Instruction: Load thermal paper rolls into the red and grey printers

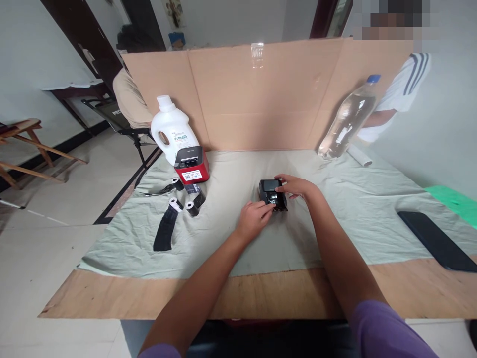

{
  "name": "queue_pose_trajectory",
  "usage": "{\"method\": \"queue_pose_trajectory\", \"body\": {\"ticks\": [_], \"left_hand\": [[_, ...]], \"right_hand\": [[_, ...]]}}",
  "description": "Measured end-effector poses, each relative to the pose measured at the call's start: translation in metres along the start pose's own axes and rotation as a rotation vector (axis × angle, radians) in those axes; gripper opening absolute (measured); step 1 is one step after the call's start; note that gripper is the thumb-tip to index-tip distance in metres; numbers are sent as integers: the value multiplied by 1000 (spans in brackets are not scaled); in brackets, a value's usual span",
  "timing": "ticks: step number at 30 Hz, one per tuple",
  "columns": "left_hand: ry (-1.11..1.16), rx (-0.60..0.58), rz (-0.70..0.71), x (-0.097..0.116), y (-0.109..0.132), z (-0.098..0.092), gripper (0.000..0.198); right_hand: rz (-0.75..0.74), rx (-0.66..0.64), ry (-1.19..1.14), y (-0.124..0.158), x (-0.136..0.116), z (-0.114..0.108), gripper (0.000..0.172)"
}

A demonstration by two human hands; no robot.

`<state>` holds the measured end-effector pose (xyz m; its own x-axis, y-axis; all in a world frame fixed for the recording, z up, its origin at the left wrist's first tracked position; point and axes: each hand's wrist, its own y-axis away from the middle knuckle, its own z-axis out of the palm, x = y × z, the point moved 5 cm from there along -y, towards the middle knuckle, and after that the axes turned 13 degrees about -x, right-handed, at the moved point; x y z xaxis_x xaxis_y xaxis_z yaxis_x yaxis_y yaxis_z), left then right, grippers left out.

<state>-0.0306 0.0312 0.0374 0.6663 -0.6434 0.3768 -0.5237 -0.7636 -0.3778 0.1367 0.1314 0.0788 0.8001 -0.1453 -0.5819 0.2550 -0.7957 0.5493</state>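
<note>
A small black printer-like device (269, 186) rests on the cloth in front of me, with glossy black film (275, 200) at its near side. My left hand (255, 217) is at the device's front left corner, fingers mostly closed and fingertips on the film's near edge. Whether they pinch the film is hard to see. From the right, my right hand (296, 186) reaches over the device, its fingers bent around the far right edge. To the left lie several black rolls with white cores (192, 208); a black strip (165, 229) runs out from one.
A red and black printer (197, 171) stands before a white detergent bottle (173, 124) at left. A clear bottle (348, 119) leans against the cardboard screen (257, 99). A white tube (359, 155) and a dark phone (437, 240) lie at right. Two people are behind the screen.
</note>
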Motion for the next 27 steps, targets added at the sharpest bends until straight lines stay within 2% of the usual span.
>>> {"method": "queue_pose_trajectory", "body": {"ticks": [3, 8, 17, 22, 27], "left_hand": [[-4, -10, 6, 0, 0, 0, 24], [-15, -13, 0, 0, -1, 1, 23], [7, -18, -13, -1, 0, 1, 24], [16, -24, -19, -3, 0, 4, 26], [19, -18, 3, -3, 0, 5, 26]], "right_hand": [[1, -58, -143, 0, 6, 5, 59], [-17, -85, -248, 3, 7, 6, 57], [-40, -100, -282, -2, 11, 6, 57], [11, -72, -187, -4, 10, 3, 59], [39, 70, 75, 4, -14, 10, 59]]}}
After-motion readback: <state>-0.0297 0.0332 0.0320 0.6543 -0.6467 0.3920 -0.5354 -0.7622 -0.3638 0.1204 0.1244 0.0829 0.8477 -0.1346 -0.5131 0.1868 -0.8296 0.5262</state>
